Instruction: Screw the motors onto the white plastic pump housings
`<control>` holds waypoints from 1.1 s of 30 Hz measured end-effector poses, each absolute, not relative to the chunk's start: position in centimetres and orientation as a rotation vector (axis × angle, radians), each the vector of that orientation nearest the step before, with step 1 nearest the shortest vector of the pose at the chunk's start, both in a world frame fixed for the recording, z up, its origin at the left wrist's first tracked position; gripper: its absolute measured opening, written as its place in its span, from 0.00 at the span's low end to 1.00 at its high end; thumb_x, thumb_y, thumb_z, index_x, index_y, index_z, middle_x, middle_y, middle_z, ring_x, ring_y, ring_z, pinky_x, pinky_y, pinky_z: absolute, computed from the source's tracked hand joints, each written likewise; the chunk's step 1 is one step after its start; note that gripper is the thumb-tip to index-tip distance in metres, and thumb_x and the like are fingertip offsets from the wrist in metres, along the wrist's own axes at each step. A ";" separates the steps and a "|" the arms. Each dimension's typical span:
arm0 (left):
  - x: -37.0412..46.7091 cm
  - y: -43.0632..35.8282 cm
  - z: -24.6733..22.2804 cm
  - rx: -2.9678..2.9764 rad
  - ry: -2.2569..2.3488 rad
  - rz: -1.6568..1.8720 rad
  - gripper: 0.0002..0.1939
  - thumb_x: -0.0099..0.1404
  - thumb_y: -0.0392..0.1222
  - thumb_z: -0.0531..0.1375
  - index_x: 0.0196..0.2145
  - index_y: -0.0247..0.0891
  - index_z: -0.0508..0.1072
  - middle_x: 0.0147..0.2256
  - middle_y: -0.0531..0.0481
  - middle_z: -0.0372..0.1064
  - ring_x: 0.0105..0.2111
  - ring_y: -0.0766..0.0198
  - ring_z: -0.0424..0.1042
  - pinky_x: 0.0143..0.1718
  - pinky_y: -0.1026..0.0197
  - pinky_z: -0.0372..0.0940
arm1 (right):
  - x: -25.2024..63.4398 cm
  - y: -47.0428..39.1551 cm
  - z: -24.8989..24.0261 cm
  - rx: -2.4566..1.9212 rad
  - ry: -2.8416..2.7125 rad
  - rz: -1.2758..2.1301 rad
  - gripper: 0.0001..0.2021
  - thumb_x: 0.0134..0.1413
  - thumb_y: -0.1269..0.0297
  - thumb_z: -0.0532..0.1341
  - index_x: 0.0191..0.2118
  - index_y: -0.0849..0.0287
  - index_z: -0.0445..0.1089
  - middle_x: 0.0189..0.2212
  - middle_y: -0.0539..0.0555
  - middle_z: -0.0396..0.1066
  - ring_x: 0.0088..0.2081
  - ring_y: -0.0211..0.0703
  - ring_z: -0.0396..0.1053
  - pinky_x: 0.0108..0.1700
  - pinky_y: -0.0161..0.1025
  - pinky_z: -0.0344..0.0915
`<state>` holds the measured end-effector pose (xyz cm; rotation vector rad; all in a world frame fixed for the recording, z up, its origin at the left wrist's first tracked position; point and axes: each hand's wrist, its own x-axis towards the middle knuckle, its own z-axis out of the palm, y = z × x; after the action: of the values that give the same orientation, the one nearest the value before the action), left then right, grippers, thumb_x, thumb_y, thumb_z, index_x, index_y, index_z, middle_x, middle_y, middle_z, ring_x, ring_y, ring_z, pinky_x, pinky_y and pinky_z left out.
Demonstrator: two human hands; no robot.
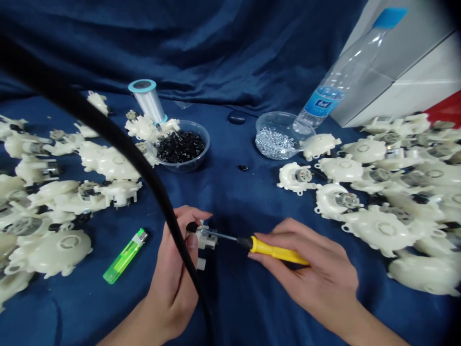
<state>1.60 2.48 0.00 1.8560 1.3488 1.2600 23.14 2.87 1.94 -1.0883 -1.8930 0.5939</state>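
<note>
the screwdriver handle (279,251) is yellow, the lighter (125,258) green.

A: Left hand (169,271)?
B: Raised, fingers bent toward thumb, gripping. Forearm in from lower left.
A: Right hand (320,269)?
B: Thumb and index pinching, forearm from lower right.

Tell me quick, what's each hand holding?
Left hand: closed, holding a small white part.
Right hand: closed, holding a yellow screwdriver.

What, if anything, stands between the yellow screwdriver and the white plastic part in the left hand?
Nothing visible: the yellow screwdriver in the right hand reaches across to the white plastic part unobstructed. A black cable crosses the view of the left hand, not that path.
</note>
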 end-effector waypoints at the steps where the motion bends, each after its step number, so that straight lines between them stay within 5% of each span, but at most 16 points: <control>1: 1.6 2.5 0.0 1.853 1.336 1.278 0.18 0.73 0.29 0.45 0.52 0.46 0.64 0.48 0.49 0.60 0.50 0.59 0.60 0.54 0.59 0.55 | 23.1 2.9 2.0 -1.088 -1.910 0.593 0.11 0.57 0.76 0.67 0.43 0.56 0.74 0.31 0.49 0.70 0.26 0.32 0.67 0.26 0.32 0.63; 7: 1.2 2.5 0.3 1.783 1.341 1.233 0.18 0.74 0.31 0.45 0.52 0.48 0.66 0.47 0.50 0.61 0.49 0.58 0.61 0.52 0.57 0.57 | 23.2 3.0 2.1 -1.125 -1.897 0.764 0.15 0.54 0.70 0.71 0.47 0.56 0.71 0.35 0.50 0.69 0.31 0.35 0.70 0.32 0.34 0.69; 11: 0.8 1.8 0.4 1.589 1.348 1.141 0.22 0.76 0.36 0.47 0.62 0.54 0.65 0.51 0.50 0.59 0.51 0.58 0.61 0.55 0.57 0.57 | 23.5 3.2 2.3 -1.086 -1.916 0.614 0.12 0.55 0.78 0.68 0.43 0.56 0.75 0.36 0.50 0.69 0.31 0.33 0.70 0.30 0.32 0.67; 16: 0.5 1.6 -0.1 1.390 1.228 1.188 0.23 0.76 0.39 0.50 0.64 0.58 0.64 0.51 0.50 0.61 0.52 0.58 0.62 0.55 0.57 0.60 | 23.8 3.5 2.2 -1.097 -1.911 0.524 0.16 0.54 0.76 0.69 0.47 0.51 0.77 0.37 0.51 0.72 0.32 0.37 0.71 0.30 0.37 0.69; 23: 0.2 2.5 0.4 1.232 1.265 1.233 0.11 0.71 0.41 0.61 0.46 0.53 0.80 0.48 0.53 0.72 0.49 0.65 0.71 0.45 0.69 0.67 | 23.9 3.5 1.9 -1.070 -1.864 0.459 0.19 0.53 0.76 0.70 0.47 0.47 0.78 0.35 0.51 0.76 0.31 0.41 0.69 0.32 0.43 0.68; 27: 0.0 2.6 0.7 1.148 1.246 1.240 0.08 0.67 0.41 0.65 0.43 0.51 0.82 0.48 0.52 0.77 0.51 0.64 0.73 0.49 0.70 0.68 | 23.8 3.5 2.1 -1.089 -1.898 0.522 0.18 0.54 0.75 0.70 0.48 0.50 0.77 0.35 0.50 0.77 0.32 0.40 0.71 0.34 0.41 0.70; 33: 0.1 2.7 0.9 0.933 1.195 1.284 0.05 0.64 0.44 0.68 0.39 0.51 0.82 0.46 0.53 0.79 0.47 0.63 0.76 0.39 0.72 0.71 | 23.6 3.5 2.2 -1.096 -1.912 0.754 0.12 0.55 0.72 0.70 0.45 0.56 0.75 0.34 0.50 0.73 0.31 0.36 0.72 0.31 0.33 0.70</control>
<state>0.07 2.67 0.88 0.9329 1.1951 1.2844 23.65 3.54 2.21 -1.0959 -1.9124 0.7539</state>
